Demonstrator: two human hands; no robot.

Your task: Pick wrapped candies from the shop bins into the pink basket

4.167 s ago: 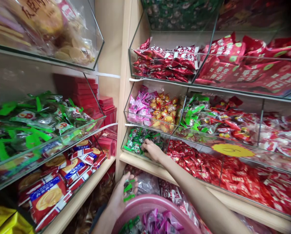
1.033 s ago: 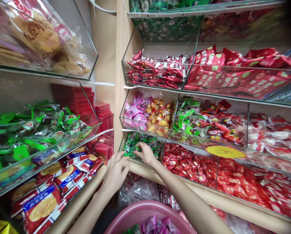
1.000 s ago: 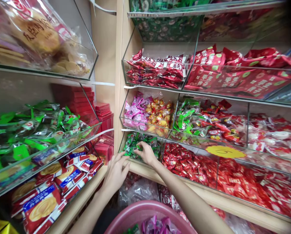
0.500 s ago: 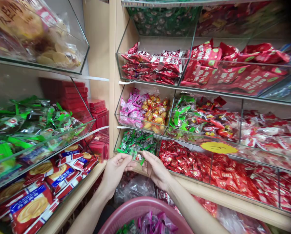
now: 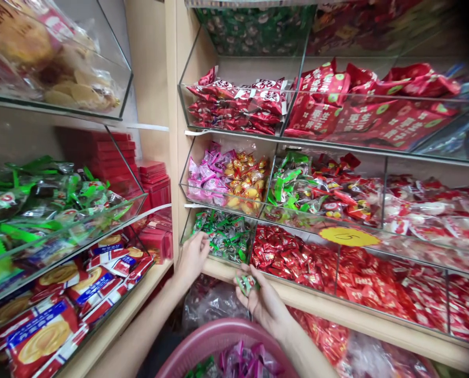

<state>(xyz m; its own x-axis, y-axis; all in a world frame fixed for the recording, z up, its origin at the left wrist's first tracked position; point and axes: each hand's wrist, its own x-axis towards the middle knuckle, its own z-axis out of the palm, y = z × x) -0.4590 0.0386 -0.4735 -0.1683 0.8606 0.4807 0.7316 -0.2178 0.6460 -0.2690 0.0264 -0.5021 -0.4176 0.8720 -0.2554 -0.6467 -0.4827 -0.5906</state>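
Note:
My right hand is turned palm up above the basket, its fingers curled round a small candy in a green and white wrapper. To its left and a little higher, my left hand is at the front left of a clear bin of green-wrapped candies. Its fingers are bent together, and what they hold, if anything, is hidden. Below both hands stands a dark pink plastic basket with purple-wrapped candies and some green ones in it.
Red-wrapped candies fill the bins to the right, under a yellow price tag. A wooden shelf edge runs below them. On the left are packaged biscuits and stacked red boxes. A clear plastic bag lies behind the basket.
Both hands were close together with a green-wrapped candy between them. They have moved apart: the right came down with a candy, the left stays by the green bin. The view shifted slightly.

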